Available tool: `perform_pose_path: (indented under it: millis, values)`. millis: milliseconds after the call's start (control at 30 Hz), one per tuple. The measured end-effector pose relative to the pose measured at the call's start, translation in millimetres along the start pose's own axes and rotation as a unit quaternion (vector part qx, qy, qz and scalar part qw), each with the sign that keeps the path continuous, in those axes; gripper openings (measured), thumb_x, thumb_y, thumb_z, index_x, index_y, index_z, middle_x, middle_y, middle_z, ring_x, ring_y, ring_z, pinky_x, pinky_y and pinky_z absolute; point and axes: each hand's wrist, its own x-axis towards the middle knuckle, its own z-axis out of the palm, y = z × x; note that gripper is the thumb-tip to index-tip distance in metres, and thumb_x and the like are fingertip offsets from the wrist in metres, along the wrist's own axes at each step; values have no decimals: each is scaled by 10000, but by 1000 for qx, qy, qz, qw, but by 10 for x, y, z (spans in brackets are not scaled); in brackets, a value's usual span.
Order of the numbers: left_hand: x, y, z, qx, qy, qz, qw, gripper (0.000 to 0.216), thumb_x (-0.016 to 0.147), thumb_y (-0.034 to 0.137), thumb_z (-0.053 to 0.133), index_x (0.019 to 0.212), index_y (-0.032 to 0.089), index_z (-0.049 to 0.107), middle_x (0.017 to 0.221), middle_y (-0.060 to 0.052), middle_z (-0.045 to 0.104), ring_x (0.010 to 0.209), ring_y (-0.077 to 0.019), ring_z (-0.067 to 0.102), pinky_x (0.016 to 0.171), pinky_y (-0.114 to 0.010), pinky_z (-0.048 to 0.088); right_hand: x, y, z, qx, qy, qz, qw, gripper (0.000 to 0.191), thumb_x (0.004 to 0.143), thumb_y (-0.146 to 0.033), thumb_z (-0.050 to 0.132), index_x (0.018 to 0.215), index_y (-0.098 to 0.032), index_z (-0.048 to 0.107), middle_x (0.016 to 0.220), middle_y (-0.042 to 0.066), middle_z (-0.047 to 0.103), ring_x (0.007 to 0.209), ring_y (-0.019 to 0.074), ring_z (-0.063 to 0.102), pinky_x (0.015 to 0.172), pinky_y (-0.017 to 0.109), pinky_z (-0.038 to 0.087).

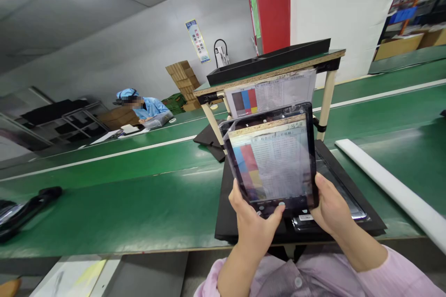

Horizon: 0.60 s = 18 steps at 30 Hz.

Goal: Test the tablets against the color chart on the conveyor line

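Note:
Both my hands hold a black-framed tablet [272,162], tilted up before the small rack. My left hand [256,222] grips its lower left corner, with the thumb at a round button on the screen's bottom edge. My right hand [331,206] clasps the lower right edge. On the screen is a camera picture of a printed sheet with colour blocks. That sheet [272,93] hangs behind the tablet, under the rack's shelf. Below the tablet lies a black foam pad [226,222], bearing another dark flat device [343,190], partly hidden.
A wooden-topped rack [327,102] stands ahead with a black tray [272,62] on it. A white strip [390,185] lies at right on the green bench [139,213]. Black items [31,209] lie at far left. A person in blue [149,106] sits across the bench.

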Motion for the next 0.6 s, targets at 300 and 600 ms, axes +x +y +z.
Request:
perform_pose_path:
  millis: [300,600]
  values:
    - [-18,-15,-3,7,2,-1,1000,1142,709,434,814,1543,241,59,1382,-191,297,1384,-418,344,1074,-660,378,-7,-13,15,-6,-6,-6,1000,398,690,-600,803,881,-252,779,960,72,768,1038,303,695,1004,500,515]
    - [165,-93,-207,-405,-21,-229,885,530,865,551,644,1305,263,585,1330,-108,619,1195,-266,620,970,-388,545,-55,-25,-16,-21,-4,32,999,497,738,-649,744,1031,-248,760,1130,90,735,1158,324,642,1057,539,461]
